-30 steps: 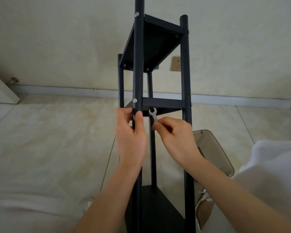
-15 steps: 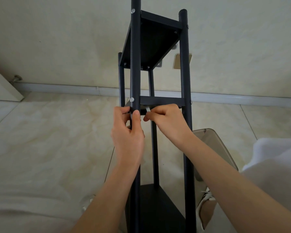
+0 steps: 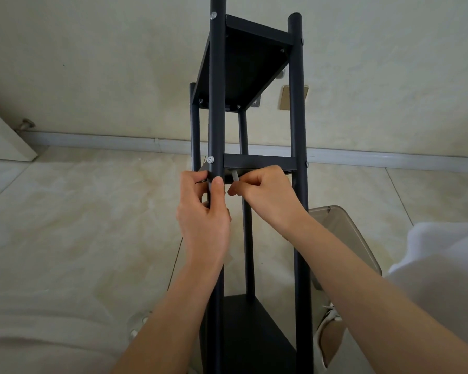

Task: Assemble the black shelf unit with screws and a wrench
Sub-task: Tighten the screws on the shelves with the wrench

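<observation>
Now, by label:

Shelf (image 3: 257, 166): black unit standing at frame centre, its posts running from the bottom edge up past the top; the front post is cut off at the top edge, so its end cannot be seen.

Left hand (image 3: 203, 214): fingers and thumb curled round the front post just below the middle tier, thumb lying up the post.

Right hand (image 3: 265, 193): fingers curled, pinching the wrench (image 3: 235, 176) right under the middle tier's front rail.

Hidden: only a short pale strip of the wrench shows above the knuckles; its head is tucked up under the tier, and whether it sits on a nut cannot be told.

Screw (image 3: 210, 159): silver head on the front post at middle-tier height, just above the left fingers.

Bin (image 3: 343, 238): translucent brown, lower right, partly behind the right forearm and post.

Outlet (image 3: 292, 98): on the wall, upper centre-right, half covered by the right post.

Change: a second ago the wrench's open head stood clear below the rail; the right hand has since risen to the rail and the head has gone out of sight. The left grip on the post is unchanged.
</observation>
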